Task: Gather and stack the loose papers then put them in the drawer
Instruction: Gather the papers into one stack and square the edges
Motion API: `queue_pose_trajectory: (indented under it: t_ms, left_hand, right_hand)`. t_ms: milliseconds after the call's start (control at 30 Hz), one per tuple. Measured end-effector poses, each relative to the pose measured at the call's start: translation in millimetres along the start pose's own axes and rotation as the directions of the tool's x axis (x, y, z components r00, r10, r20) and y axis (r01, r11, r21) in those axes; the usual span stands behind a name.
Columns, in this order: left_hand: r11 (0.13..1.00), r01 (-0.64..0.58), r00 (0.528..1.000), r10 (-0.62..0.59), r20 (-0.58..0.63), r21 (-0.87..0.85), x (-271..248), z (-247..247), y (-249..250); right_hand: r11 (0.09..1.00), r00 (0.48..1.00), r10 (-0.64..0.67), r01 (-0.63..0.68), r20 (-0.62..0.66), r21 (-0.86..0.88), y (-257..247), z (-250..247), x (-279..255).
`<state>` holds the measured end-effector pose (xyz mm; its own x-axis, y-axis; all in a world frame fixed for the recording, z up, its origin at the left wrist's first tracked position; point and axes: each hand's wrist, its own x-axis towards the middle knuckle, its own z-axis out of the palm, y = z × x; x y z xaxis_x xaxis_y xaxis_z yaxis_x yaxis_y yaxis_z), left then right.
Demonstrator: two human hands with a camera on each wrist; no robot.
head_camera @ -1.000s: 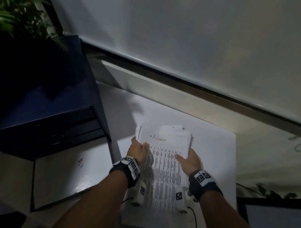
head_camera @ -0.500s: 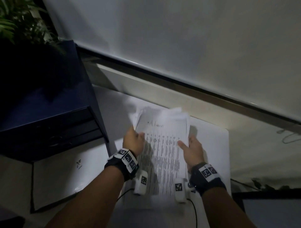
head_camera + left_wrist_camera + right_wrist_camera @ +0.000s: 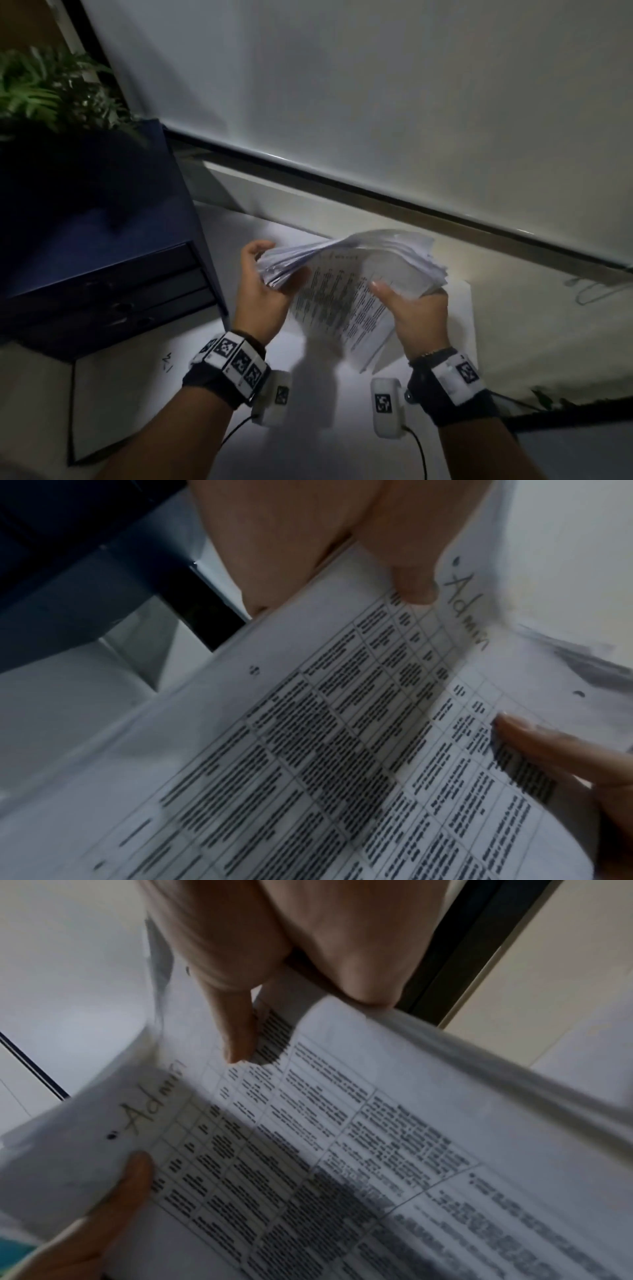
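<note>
A thick stack of printed papers (image 3: 346, 291) hangs in the air above the white desk, bowed downward in the middle, its top sheet marked "Admin". My left hand (image 3: 263, 291) grips the stack's left edge, thumb on top. My right hand (image 3: 411, 305) grips the right edge, thumb lying across the printed table. In the left wrist view the stack (image 3: 308, 750) fills the frame under my left thumb (image 3: 411, 582). The right wrist view shows the stack (image 3: 342, 1150) with my right thumb (image 3: 236, 1037) pressed on it. The dark blue drawer unit (image 3: 102, 274) stands to the left.
A white sheet (image 3: 459, 342) lies on the desk under the lifted stack. A large white board with pen marks (image 3: 137, 387) lies in front of the drawer unit. A green plant (image 3: 51, 92) stands at the back left. A wall with a dark rail runs behind.
Both hands have lifted the stack off the desk and raised it, and the papers now bow between them. The head view has tilted upward.
</note>
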<state>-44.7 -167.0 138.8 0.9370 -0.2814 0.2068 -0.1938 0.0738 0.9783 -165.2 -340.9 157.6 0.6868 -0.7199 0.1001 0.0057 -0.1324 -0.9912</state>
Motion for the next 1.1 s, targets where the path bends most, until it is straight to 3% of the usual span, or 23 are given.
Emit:
queue_pose_trajectory:
  t_ms: [167, 300, 367, 533, 833, 967, 1100]
  left_hand:
    - [0.998, 0.065, 0.997, -0.065, -0.033, -0.009, 12.1, -6.2, -4.6]
    - [0.997, 0.061, 0.993, -0.054, 0.105, -0.056, 14.2, -6.0, -1.0]
    - [0.996, 0.07, 0.989, -0.064, 0.133, -0.047, 14.5, -4.9, -0.6]
    - [0.992, 0.087, 0.987, -0.074, 0.146, -0.09, 17.4, -6.5, -2.0]
    - [0.97, 0.205, 0.975, -0.191, 0.11, -0.132, 19.9, -4.3, -15.2]
    - [0.957, 0.255, 0.966, -0.245, 0.081, -0.141, 20.5, -3.4, -21.8]
    - [0.958, 0.237, 0.97, -0.225, 0.093, -0.158, 18.7, -2.6, -18.4]
  right_hand:
    - [1.0, 0.999, -0.023, 0.023, -0.044, 0.003, -3.4, 0.0, -1.7]
    - [0.995, 0.999, -0.024, 0.026, -0.03, 0.1, -16.0, -0.4, -1.5]
    - [0.98, 0.992, -0.041, 0.063, -0.117, 0.191, -28.4, 1.7, 5.9]
    - [0.992, 0.937, -0.097, 0.12, -0.335, 0.049, -36.8, 9.0, 16.3]
    - [0.98, 0.918, -0.194, 0.169, -0.345, -0.103, -28.7, 8.9, 10.4]
    - [0.984, 0.925, -0.177, 0.169, -0.337, -0.052, -27.8, 6.5, 9.2]
    - [0.982, 0.924, -0.181, 0.186, -0.336, -0.016, -26.0, 7.0, 8.6]
